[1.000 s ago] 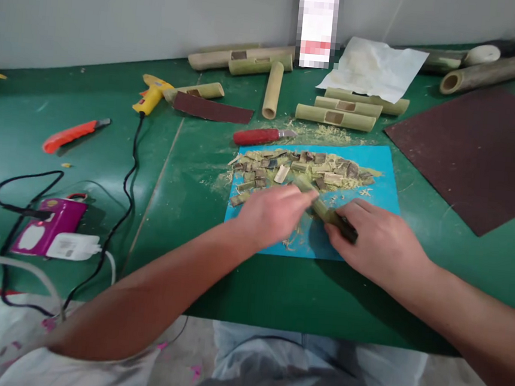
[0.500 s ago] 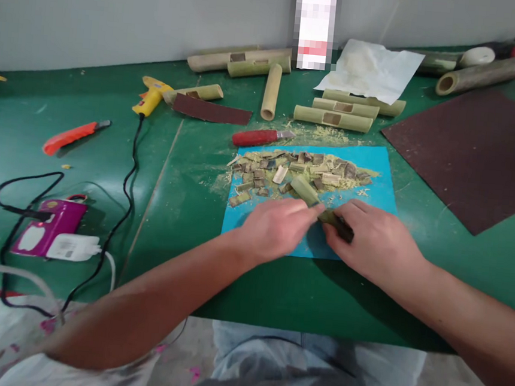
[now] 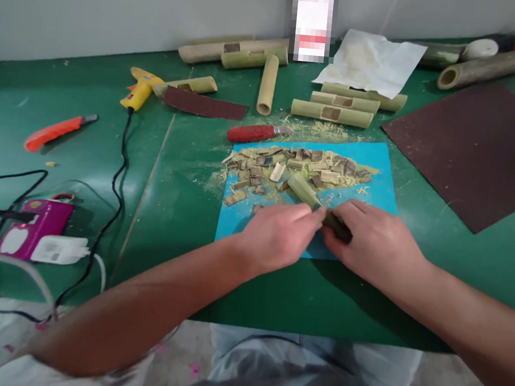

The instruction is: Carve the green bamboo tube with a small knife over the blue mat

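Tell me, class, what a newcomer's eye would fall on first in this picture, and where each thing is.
Probably the bright blue sheet, central on the green table and strewn with bamboo chips. Over its near part, the right hand grips a bamboo tube, with the left hand close against it. A red-handled knife lies just beyond the sheet, and a magenta box stands out far left.

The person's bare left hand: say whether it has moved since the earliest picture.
Yes: judged against the flat, rectangular blue sheet, the bare left hand has moved toward the person, closer to the sheet's near edge.
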The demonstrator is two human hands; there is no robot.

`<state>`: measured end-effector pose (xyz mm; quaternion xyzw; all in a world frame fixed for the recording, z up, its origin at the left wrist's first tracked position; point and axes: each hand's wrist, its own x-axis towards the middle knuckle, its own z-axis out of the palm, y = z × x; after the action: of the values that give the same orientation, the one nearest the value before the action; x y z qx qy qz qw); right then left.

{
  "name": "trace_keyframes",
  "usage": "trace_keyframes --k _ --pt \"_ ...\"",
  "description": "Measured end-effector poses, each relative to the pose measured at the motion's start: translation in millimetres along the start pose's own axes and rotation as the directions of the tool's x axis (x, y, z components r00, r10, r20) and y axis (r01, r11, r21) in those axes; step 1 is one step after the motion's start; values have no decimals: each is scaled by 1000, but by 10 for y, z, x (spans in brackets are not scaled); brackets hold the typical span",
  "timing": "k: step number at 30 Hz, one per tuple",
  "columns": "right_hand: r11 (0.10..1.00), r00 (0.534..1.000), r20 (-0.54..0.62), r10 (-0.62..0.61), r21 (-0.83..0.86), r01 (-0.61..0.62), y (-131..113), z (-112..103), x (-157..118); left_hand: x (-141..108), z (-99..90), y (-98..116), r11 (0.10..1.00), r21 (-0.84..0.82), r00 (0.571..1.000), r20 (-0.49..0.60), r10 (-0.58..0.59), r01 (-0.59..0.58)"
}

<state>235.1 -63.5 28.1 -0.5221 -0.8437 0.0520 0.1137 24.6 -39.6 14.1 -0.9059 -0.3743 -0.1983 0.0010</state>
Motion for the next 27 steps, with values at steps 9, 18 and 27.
trace_keyframes --k 9,18,27 --pt "1000 999 30 15 23 -16 -4 -16 9 4 -15 16 998 -66 999 48 22 -19" --pt "999 998 40 39 9 -40 -13 -35 23 -17 16 -72 998 -63 999 30 -16 18" --pt "997 996 44 79 23 -80 -20 -34 24 1 18 -161 992 -125 1000 2 -4 4"
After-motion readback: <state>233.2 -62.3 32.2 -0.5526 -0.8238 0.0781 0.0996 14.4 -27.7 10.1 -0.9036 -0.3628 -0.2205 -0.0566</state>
